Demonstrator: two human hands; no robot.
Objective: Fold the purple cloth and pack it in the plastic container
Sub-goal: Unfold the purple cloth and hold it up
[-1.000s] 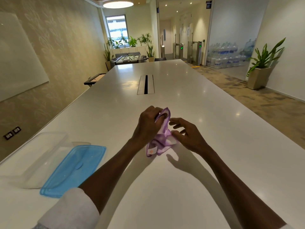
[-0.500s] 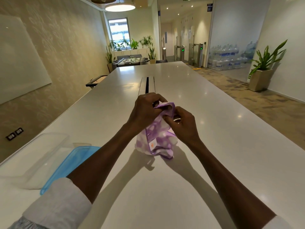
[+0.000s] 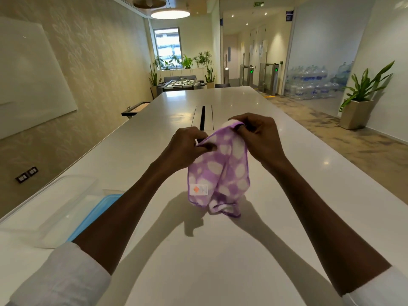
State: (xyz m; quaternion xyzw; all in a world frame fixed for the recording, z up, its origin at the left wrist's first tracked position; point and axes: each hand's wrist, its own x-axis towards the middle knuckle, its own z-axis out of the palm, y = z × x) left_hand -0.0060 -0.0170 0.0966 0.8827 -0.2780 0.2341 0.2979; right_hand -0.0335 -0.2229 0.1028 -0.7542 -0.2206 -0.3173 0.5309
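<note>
The purple cloth [image 3: 220, 173] with white spots hangs above the white table [image 3: 220, 250], a small label on its lower left part. My left hand [image 3: 183, 149] pinches its upper left edge. My right hand [image 3: 260, 138] pinches the upper right corner, a little higher. The cloth droops between them, its lower hem bunched and close to the tabletop. The clear plastic container [image 3: 55, 208] lies on the table at the left, with its blue lid [image 3: 99, 215] beside it, partly hidden by my left forearm.
A long cable slot [image 3: 202, 117] runs down the table's middle beyond my hands. The table's left edge runs close to the container. A potted plant [image 3: 359, 102] stands on the floor at the right.
Both hands have lifted the cloth off the table and drawn apart, spreading its upper edge. The cloth was bunched in the hands before and now hangs open.
</note>
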